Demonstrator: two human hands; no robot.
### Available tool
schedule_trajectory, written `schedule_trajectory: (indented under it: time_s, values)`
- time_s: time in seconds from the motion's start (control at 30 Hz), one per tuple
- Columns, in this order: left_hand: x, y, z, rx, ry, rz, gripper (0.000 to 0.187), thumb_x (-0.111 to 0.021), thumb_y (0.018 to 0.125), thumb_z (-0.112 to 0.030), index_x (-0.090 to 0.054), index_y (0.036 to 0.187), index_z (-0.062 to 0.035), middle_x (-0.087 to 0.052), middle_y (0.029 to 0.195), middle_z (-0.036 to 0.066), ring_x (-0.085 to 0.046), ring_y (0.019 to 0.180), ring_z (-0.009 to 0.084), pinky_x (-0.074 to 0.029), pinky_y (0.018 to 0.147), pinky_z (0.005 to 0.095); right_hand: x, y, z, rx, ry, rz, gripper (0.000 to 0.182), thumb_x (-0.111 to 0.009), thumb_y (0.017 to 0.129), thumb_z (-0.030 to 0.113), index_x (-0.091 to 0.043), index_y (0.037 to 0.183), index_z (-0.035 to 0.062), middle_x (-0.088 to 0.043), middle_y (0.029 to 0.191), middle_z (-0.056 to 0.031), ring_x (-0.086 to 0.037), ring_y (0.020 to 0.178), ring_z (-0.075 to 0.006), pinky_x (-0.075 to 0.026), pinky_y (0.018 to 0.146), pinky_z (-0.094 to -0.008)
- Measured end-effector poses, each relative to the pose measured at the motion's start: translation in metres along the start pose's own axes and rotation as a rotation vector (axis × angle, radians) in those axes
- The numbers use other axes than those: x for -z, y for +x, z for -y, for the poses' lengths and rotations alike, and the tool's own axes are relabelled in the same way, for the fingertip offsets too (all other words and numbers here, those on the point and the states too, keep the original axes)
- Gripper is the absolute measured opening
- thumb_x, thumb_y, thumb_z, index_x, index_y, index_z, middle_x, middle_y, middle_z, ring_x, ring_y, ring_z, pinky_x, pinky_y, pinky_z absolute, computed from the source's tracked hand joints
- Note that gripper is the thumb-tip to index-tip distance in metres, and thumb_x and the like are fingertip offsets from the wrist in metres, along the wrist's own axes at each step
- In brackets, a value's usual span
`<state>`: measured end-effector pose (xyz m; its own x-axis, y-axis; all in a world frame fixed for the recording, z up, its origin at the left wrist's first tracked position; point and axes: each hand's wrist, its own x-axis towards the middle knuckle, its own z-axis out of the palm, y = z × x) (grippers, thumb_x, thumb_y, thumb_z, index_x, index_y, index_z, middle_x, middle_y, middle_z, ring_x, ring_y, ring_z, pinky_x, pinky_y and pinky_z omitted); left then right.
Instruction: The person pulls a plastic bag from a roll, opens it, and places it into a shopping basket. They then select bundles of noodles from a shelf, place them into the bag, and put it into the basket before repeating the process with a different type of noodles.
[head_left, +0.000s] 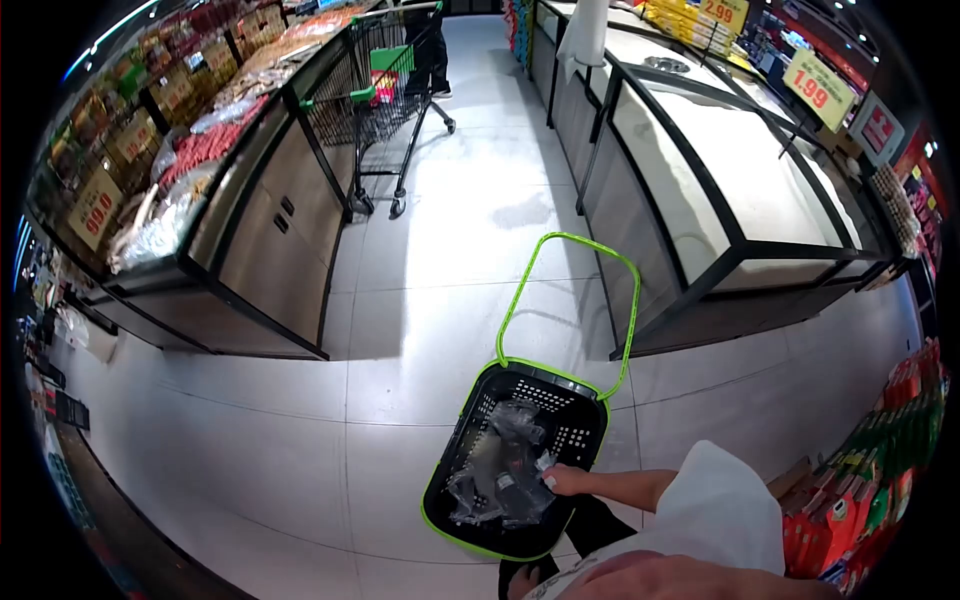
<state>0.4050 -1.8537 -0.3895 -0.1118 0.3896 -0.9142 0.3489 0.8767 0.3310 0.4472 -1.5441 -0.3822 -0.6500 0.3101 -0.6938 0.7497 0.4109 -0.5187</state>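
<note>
My right hand [567, 480] reaches in from the right, over the side of a black shopping basket [592, 425] with a bright green rim. Its fingers are closed on the edge of a clear plastic bag [545, 464]. More crumpled clear plastic packaging [515, 425] lies in the basket, with dark items [508, 490] partly showing through. The long green handle [633, 300] is extended forward, away from me. No left hand shows.
A display counter [270, 220] with packaged food stands on the left. White-topped bins [680, 190] with price signs line the right. Ahead, a shopping cart [385, 125] stands near a person in dark trousers [428, 55]. Red packages [850, 510] fill the lower right.
</note>
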Motion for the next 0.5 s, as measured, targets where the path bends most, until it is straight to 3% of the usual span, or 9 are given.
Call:
schedule_trajectory:
  time_s: [0.03, 0.07, 0.13, 0.17, 0.2, 0.23, 0.27, 0.37, 0.5]
  values:
    - [0.007, -0.004, -0.008, -0.027, -0.567, -0.144, 0.058, -0.054, 0.075, -0.038, -0.039, 0.121, -0.0056, -0.050, 0.106, 0.024, -0.049, 0.098, 0.0323, -0.038, 0.083, 0.0351, 0.010, -0.019, 0.009, 0.096, 0.068, -0.015, 0.043, -0.054, 0.067, 0.015, -0.047, 0.109, 0.0129, -0.049, 0.101, -0.0155, -0.052, 0.092, -0.0310, -0.041, 0.079, -0.0364]
    - [0.040, -0.022, -0.044, -0.170, -0.587, -0.192, 0.057, -0.051, 0.079, -0.040, -0.040, 0.119, -0.0016, -0.058, 0.091, 0.016, -0.055, 0.086, 0.0243, -0.041, 0.076, 0.0277, 0.019, -0.033, 0.021, 0.196, 0.129, -0.027, 0.046, -0.054, 0.067, 0.014, -0.045, 0.112, 0.0113, -0.050, 0.103, -0.0158, -0.051, 0.093, -0.0300, -0.041, 0.080, -0.0349]
    - [0.108, -0.081, -0.121, -0.161, -0.997, 0.004, 0.055, -0.052, 0.079, -0.036, -0.037, 0.121, -0.0036, -0.055, 0.091, 0.007, -0.052, 0.083, 0.0160, -0.042, 0.072, 0.0272, 0.028, -0.059, 0.051, 0.261, 0.217, -0.014, 0.049, -0.055, 0.067, 0.014, -0.043, 0.115, 0.0102, -0.050, 0.104, -0.0162, -0.051, 0.095, -0.0291, -0.041, 0.080, -0.0342]
    - [0.122, -0.095, -0.141, -0.148, -1.160, -0.022, 0.048, -0.051, 0.080, -0.034, -0.038, 0.119, -0.0075, -0.053, 0.094, 0.006, -0.050, 0.083, 0.0127, -0.042, 0.072, 0.0278, 0.034, -0.073, 0.066, 0.307, 0.300, 0.007, 0.053, -0.056, 0.067, 0.014, -0.040, 0.118, 0.0091, -0.051, 0.105, -0.0166, -0.051, 0.096, -0.0282, -0.040, 0.081, -0.0334]
    - [0.124, -0.084, -0.133, -0.515, -0.932, -0.022, 0.043, -0.050, 0.082, -0.032, -0.039, 0.115, -0.0076, -0.051, 0.096, 0.004, -0.049, 0.084, 0.0107, -0.042, 0.072, 0.0293, 0.046, -0.092, 0.091, 0.333, 0.411, 0.035, 0.057, -0.057, 0.069, 0.017, -0.036, 0.121, 0.0101, -0.051, 0.107, -0.0163, -0.051, 0.097, -0.0268, -0.040, 0.082, -0.0329]
    - [0.152, -0.115, -0.164, -0.355, -1.195, 0.146, 0.039, -0.050, 0.082, -0.030, -0.040, 0.112, -0.0063, -0.052, 0.091, 0.004, -0.050, 0.078, 0.0095, -0.042, 0.068, 0.0261, 0.052, -0.105, 0.107, 0.346, 0.409, 0.037, 0.057, -0.057, 0.069, 0.017, -0.036, 0.121, 0.0101, -0.051, 0.107, -0.0163, -0.051, 0.097, -0.0268, -0.040, 0.082, -0.0329]
    - [0.159, -0.117, -0.165, -0.439, -1.252, 0.183, 0.035, -0.050, 0.082, -0.024, -0.041, 0.111, -0.0050, -0.052, 0.087, 0.003, -0.051, 0.073, 0.0100, -0.042, 0.063, 0.0222, 0.057, -0.113, 0.120, 0.331, 0.391, -0.056, 0.057, -0.057, 0.069, 0.016, -0.036, 0.122, 0.0114, -0.050, 0.106, -0.0166, -0.051, 0.096, -0.0265, -0.040, 0.082, -0.0326]
    - [0.179, -0.131, -0.172, -0.459, -1.287, 0.052, 0.028, -0.051, 0.082, -0.016, -0.042, 0.106, -0.0045, -0.052, 0.082, 0.003, -0.052, 0.071, 0.0105, -0.045, 0.061, 0.0237, 0.085, -0.138, 0.154, 0.277, 0.426, -0.100, 0.056, -0.057, 0.071, 0.016, -0.036, 0.122, 0.0102, -0.050, 0.107, -0.0175, -0.051, 0.096, -0.0262, -0.040, 0.082, -0.0319]
    - [0.192, -0.150, -0.178, -0.509, -1.243, -0.015, 0.038, -0.054, 0.079, -0.012, -0.036, 0.111, -0.0023, -0.052, 0.095, 0.008, -0.054, 0.079, 0.0155, -0.046, 0.065, 0.0268, 0.104, -0.151, 0.169, 0.557, 0.328, -0.181, 0.056, -0.059, 0.069, 0.020, -0.040, 0.120, 0.0054, -0.046, 0.113, -0.0177, -0.045, 0.106, -0.0263, -0.034, 0.091, -0.0322]
